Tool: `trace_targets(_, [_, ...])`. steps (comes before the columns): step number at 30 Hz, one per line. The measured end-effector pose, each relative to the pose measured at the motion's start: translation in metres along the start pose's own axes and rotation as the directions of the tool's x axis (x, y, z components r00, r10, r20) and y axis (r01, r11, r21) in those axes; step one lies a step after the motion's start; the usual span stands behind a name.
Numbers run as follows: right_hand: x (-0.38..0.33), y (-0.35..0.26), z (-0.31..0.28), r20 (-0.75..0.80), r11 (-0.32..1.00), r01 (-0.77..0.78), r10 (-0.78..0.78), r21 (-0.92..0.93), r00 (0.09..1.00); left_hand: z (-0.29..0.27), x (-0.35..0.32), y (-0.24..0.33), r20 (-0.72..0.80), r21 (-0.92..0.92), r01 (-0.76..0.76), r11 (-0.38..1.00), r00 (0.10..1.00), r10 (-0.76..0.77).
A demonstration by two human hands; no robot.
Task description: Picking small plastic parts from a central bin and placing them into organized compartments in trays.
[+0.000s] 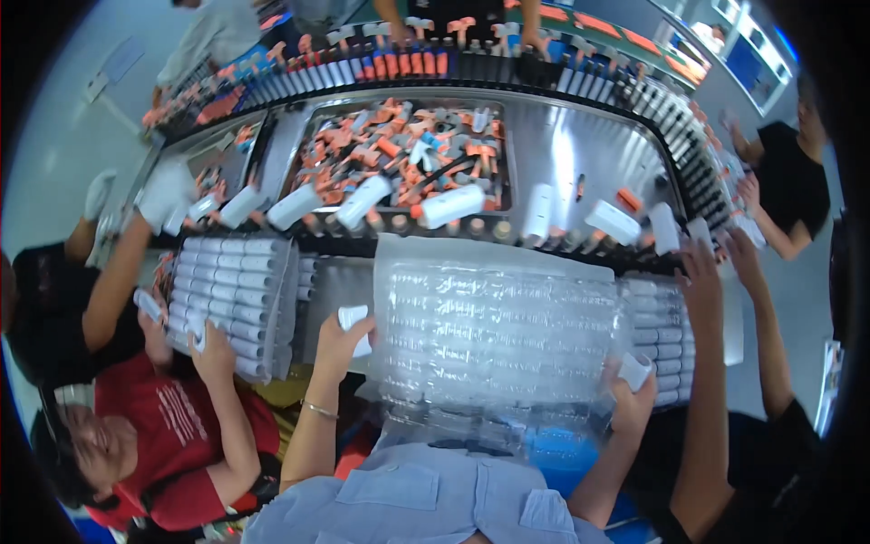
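The left hand [343, 343] is curled round a white tube [352, 317], the right hand [632, 401] round another (both beside the clear ribbed tray [494, 331]); a knock against its edge could shift or buckle that flimsy-looking plastic

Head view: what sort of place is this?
Probably a factory assembly or packing line: a curved black conveyor-like track, a rectangular metal tray heaped with small orange and grey plastic parts, and white cylinders stacked in rows.
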State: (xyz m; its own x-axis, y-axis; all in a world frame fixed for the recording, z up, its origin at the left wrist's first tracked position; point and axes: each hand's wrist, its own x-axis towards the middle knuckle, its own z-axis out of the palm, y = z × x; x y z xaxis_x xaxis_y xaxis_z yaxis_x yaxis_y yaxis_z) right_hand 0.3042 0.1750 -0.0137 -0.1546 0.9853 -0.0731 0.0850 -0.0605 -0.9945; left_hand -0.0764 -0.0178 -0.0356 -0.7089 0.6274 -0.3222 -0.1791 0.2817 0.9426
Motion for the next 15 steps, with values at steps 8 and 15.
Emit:
trace_targets(8, [-0.087, -0.063, -0.052, -0.45, 0.925, 0.374, -0.363, -0.067, 0.816, 0.019, 0.021, -0.011, 0.412, -0.372, 0.163, 0.914, 0.911, 0.005])
trace_targets(15, [-0.178, -0.102, -0.105, -0.597, 0.757, 0.336, -0.65, -0.56, 0.47, 0.076, 0.085, -0.061, 0.414, -0.154, -0.005, 0.988, 0.908, 0.069])
